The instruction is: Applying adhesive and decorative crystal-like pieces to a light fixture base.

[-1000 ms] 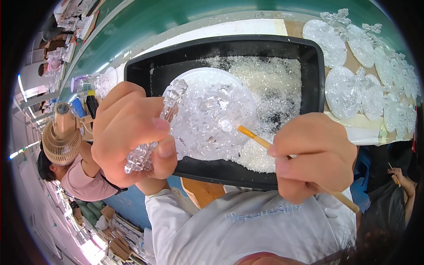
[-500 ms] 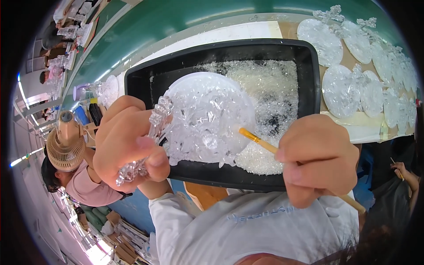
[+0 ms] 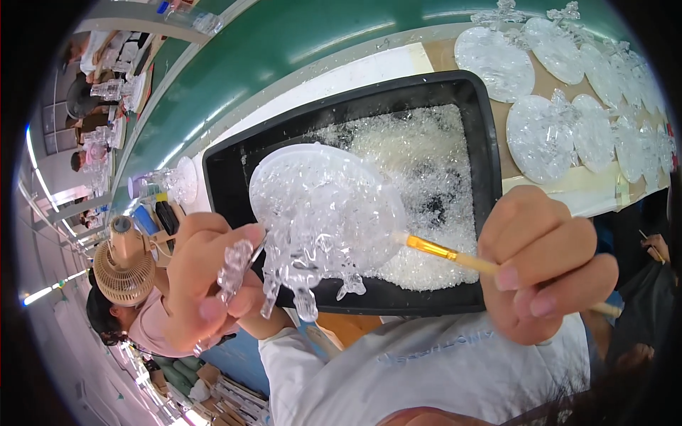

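Note:
My left hand (image 3: 188, 280) is closed round the knobbly clear stem of a transparent plastic ornament (image 3: 323, 202). Its round, frosted disc is tilted over a black tray (image 3: 491, 149), and clear drip-shaped pieces hang from its near side. In my right hand (image 3: 543, 273) is a thin paintbrush (image 3: 469, 261) with a yellow-gold ferrule, gripped by its wooden handle. The brush tip touches, or nearly touches, the right rim of the disc. White glittery granules (image 3: 419, 138) lie in the tray below, heaped mostly on its right side.
Several similar clear ornaments (image 3: 540, 138) stand on brown board at the right. Another clear piece (image 3: 186, 177) is left of the tray, by blue and black items. A beige fan (image 3: 124, 259) and a person in pink are at far left; another person's hand (image 3: 655, 247) shows at far right.
The ornament has been turned and tilted, so its drip-shaped pieces now hang toward me. My left hand has moved lower. The brush has shifted right with the disc's rim, and my right-hand fingers have re-angled.

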`<state>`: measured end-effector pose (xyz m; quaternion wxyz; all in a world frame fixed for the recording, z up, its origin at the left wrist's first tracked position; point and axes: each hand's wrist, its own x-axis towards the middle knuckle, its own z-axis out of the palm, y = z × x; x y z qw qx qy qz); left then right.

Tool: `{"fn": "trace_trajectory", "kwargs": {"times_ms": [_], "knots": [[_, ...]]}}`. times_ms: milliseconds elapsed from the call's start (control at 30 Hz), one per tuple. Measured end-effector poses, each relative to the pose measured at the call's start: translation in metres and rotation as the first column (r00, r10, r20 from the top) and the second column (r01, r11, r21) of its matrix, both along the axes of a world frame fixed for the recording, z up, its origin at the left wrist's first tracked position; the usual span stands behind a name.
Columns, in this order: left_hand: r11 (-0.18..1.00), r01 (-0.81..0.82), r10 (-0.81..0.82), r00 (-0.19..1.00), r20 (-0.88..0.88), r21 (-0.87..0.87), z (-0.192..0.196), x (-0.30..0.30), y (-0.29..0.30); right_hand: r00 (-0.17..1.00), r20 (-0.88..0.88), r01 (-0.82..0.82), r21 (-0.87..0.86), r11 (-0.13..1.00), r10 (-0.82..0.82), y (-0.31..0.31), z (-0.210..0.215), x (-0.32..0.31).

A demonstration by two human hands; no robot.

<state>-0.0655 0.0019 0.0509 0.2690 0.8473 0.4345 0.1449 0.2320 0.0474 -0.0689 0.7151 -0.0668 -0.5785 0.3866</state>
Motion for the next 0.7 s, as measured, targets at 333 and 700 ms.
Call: {"fn": "trace_trajectory", "kwargs": {"times_ms": [333, 700], "knots": [[0.698, 0.029, -0.118, 0.990, 0.075, 0.716, -0.048, 0.033, -0.009, 0.962, -0.194, -0.225, -0.174, 0.959, 0.191, 0.002, 0.000, 0.000], [0.771, 0.024, -0.144, 0.980, 0.137, 0.636, -0.049, 0.028, -0.019, 0.981, -0.066, -0.186, -0.078, 0.979, 0.181, 0.007, -0.007, -0.005]]}}
